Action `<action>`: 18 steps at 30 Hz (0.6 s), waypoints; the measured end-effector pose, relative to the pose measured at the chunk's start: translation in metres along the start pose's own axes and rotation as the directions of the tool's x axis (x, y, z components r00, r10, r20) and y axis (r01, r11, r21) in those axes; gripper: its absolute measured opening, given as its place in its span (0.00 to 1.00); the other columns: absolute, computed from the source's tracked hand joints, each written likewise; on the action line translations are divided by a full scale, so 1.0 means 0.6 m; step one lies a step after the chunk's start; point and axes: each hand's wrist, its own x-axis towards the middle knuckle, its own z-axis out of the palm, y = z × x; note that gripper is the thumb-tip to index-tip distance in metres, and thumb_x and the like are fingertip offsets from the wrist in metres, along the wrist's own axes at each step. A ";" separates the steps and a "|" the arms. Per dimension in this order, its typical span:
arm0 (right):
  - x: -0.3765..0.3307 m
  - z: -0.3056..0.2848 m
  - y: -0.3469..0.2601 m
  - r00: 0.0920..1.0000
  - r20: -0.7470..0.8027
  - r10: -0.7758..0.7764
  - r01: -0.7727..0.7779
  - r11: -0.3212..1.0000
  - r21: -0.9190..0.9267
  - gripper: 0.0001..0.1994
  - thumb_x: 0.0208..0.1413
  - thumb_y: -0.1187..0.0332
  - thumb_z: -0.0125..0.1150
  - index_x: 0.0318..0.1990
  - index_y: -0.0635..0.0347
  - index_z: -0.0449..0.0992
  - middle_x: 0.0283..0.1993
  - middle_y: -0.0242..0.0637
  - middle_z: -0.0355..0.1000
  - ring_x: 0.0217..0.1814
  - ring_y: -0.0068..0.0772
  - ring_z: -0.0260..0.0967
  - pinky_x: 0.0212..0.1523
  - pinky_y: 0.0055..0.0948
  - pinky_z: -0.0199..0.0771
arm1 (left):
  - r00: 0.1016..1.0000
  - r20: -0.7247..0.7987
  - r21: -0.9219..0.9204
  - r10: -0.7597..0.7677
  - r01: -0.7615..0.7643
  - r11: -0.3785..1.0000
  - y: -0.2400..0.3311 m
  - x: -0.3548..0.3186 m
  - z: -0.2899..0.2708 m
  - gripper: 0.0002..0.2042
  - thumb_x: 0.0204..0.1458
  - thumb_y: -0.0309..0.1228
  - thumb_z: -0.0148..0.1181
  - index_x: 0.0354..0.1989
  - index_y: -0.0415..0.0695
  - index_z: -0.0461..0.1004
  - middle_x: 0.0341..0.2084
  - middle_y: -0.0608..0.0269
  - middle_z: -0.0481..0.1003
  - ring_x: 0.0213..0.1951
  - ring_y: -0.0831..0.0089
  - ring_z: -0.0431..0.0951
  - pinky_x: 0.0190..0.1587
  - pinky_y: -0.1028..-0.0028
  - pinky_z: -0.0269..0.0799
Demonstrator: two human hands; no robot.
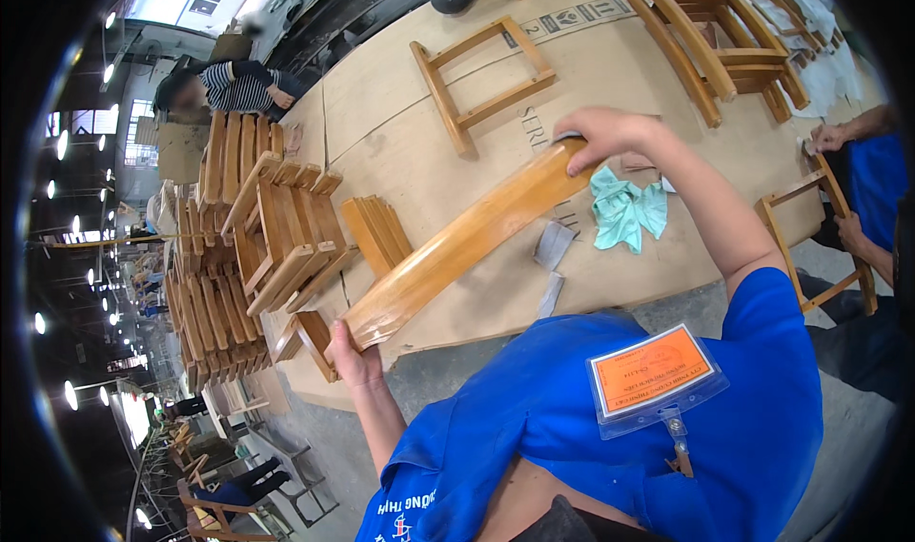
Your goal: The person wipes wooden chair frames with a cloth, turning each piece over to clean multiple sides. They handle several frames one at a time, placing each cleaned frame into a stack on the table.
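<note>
A long, flat, varnished wooden slat point(467, 242) slants across in front of me, raised over the cardboard-covered table. My left hand point(355, 356) is closed round its near left end, thumb on top. At the far right end my right hand point(605, 137) grips the slat, fingers over the edge. A small grey patch shows by those fingertips; I cannot make out what it is. Beside the slat lie a mint-green cloth point(629, 208) and a grey abrasive-looking piece point(554, 245), with another small grey piece point(550, 294) nearer me.
Wooden frames point(286, 223) and slats are stacked at the left. A rectangular wooden frame point(453, 118) lies on the cardboard point(381, 132) farther off, and assembled frames point(724, 56) stand far right. At the right edge a co-worker's hands point(853, 232) hold a frame point(791, 246); another person point(238, 84) is far left.
</note>
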 end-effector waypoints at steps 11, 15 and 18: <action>0.026 0.104 -0.114 0.792 -0.607 -0.074 -0.306 0.812 -0.498 0.23 0.58 0.62 0.54 0.59 0.62 0.67 0.63 0.48 0.62 0.68 0.50 0.55 0.65 0.46 0.57 | 0.960 -0.075 -0.117 -0.269 0.260 0.959 -0.138 0.110 -0.046 0.19 0.57 0.42 0.59 0.51 0.44 0.69 0.47 0.59 0.74 0.49 0.65 0.74 0.51 0.64 0.72; -0.009 0.210 -0.189 0.868 -0.473 -0.150 -0.038 0.930 -0.366 0.24 0.57 0.69 0.52 0.61 0.65 0.63 0.69 0.47 0.56 0.71 0.50 0.51 0.67 0.50 0.55 | 0.970 -0.028 -0.139 -0.242 0.236 0.962 -0.145 0.100 -0.043 0.20 0.58 0.43 0.58 0.53 0.44 0.68 0.48 0.59 0.73 0.49 0.65 0.74 0.51 0.64 0.72; -0.043 0.196 -0.196 0.891 -0.343 -0.297 0.090 0.857 -0.508 0.25 0.55 0.71 0.51 0.62 0.66 0.62 0.69 0.45 0.56 0.70 0.49 0.53 0.67 0.47 0.55 | 0.970 -0.016 -0.123 -0.244 0.241 0.963 -0.147 0.087 -0.039 0.19 0.61 0.43 0.53 0.55 0.46 0.66 0.47 0.61 0.73 0.49 0.65 0.74 0.50 0.63 0.72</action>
